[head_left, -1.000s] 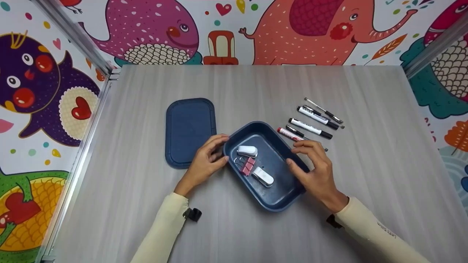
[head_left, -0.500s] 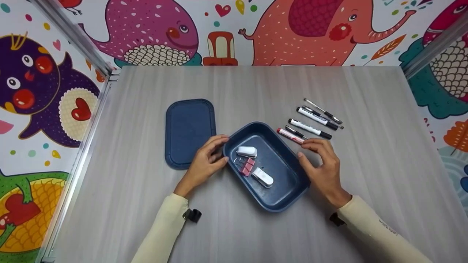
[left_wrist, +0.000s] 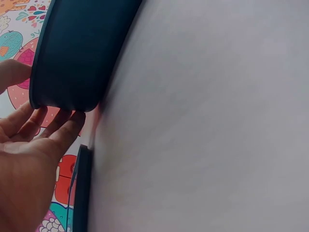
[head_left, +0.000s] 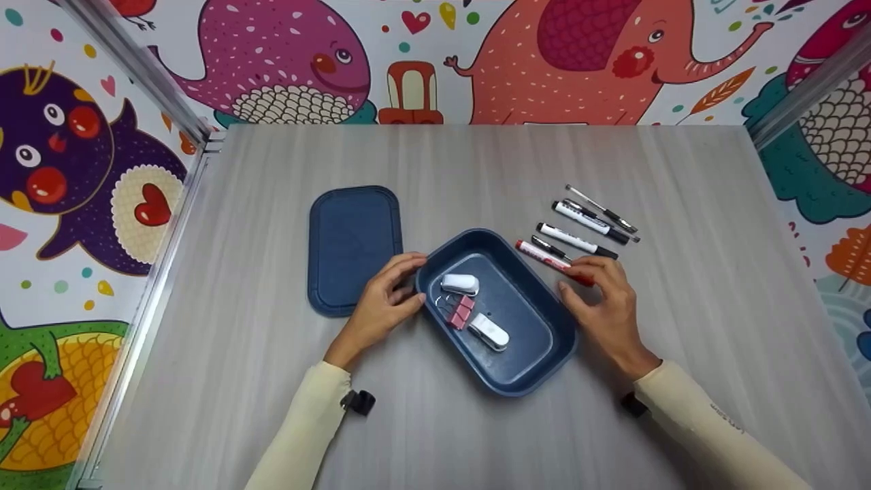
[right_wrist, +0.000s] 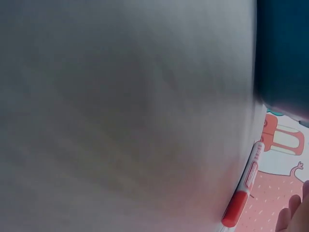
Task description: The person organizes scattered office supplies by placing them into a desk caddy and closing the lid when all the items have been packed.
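Observation:
My left hand (head_left: 381, 306) holds the left corner of an open blue plastic box (head_left: 503, 250), thumb on one side and fingers on the other. In the left wrist view the thumb meets the rim of the box (left_wrist: 82, 53) and fingertips touch its end wall. Inside lie two white clips (head_left: 460, 284) and a pink binder clip (head_left: 462, 312). Off the box's right side, my right hand (head_left: 609, 316) has its fingers over the red cap end of a red-and-white marker (head_left: 544, 254). In the right wrist view the fingers appear apart from that marker (right_wrist: 244, 186).
A blue lid (head_left: 355, 248) lies flat left of the box. Beyond the red marker lie a black pen (head_left: 550, 248), two white markers with black caps (head_left: 577, 239), and more pens (head_left: 602, 208). A patterned wall (head_left: 415, 92) borders the table's far edge.
My right hand has moved off the box's right rim, outward to the right, to the red marker's cap end. The left hand, box and clips have stayed where they were.

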The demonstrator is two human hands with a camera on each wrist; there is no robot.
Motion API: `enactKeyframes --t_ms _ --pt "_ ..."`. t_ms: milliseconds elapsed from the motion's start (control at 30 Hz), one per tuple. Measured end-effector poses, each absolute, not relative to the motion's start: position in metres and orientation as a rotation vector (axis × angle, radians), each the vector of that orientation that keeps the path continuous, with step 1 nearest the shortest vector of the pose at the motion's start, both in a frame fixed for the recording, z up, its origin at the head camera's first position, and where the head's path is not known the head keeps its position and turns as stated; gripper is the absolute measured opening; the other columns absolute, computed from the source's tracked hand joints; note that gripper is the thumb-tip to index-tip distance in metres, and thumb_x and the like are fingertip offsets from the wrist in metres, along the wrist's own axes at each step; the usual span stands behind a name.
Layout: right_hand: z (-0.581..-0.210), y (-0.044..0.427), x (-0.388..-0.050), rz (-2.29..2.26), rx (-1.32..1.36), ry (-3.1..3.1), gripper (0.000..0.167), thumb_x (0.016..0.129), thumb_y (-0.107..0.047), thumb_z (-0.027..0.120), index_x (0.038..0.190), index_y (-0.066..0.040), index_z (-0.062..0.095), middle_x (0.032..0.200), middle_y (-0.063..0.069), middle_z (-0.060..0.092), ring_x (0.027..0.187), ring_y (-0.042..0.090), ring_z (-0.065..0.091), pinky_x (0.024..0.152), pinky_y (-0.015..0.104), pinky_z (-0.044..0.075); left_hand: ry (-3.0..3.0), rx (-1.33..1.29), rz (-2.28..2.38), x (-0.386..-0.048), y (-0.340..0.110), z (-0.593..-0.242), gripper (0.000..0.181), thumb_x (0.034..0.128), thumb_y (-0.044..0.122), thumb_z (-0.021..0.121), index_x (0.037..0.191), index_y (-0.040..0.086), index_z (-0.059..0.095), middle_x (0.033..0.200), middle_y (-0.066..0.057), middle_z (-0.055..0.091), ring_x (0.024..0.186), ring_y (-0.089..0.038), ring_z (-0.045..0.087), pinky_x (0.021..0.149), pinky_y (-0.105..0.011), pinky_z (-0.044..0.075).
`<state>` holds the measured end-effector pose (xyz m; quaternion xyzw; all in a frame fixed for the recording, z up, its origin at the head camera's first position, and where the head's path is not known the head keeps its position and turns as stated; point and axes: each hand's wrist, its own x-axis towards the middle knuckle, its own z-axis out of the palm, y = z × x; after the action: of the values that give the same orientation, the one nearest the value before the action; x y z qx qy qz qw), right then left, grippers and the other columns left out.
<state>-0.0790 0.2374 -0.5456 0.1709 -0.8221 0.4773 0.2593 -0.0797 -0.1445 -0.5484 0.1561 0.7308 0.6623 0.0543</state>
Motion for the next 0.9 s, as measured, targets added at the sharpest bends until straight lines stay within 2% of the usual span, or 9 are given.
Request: enactKeyframes --t_ms 300,567,900 --pt "-0.551 0.248 -0.085 1.187 0.415 -2.363 0.030 0.078 0.014 0.090 0.105 0.005 0.079 0.113 0.021 0.072 0.110 0.039 0.060 0.102 0.025 0.038 2.196 0.483 2.032 -0.080 -0.144 -0.549 0.054 0.0977 -0.006 0.076 0.150 -0.005 0.061 0.160 -0.017 0.052 0.148 -0.035 0.052 0.105 -0.036 0.056" --pt "-0.552 0.257 -0.088 1.148 0.310 -2.522 0.027 0.081 0.008 0.090 0.105 0.008 0.079 0.116 0.024 0.069 0.111 0.042 0.057 0.097 0.042 0.038 2.205 0.473 2.027 -0.081 -0.145 -0.549 0.054 0.0976 -0.006 0.076 0.150 -0.005 0.061 0.160 -0.016 0.052 0.147 -0.034 0.053 0.106 -0.040 0.056" --pt "-0.551 0.261 -0.091 1.125 0.263 -2.603 0.027 0.081 0.006 0.089 0.106 0.006 0.079 0.116 0.022 0.068 0.107 0.038 0.055 0.089 0.040 0.036 2.213 0.468 2.025 -0.080 -0.144 -0.548 0.054 0.0972 -0.006 0.077 0.149 -0.004 0.062 0.160 -0.015 0.053 0.144 -0.035 0.055 0.106 -0.038 0.055"
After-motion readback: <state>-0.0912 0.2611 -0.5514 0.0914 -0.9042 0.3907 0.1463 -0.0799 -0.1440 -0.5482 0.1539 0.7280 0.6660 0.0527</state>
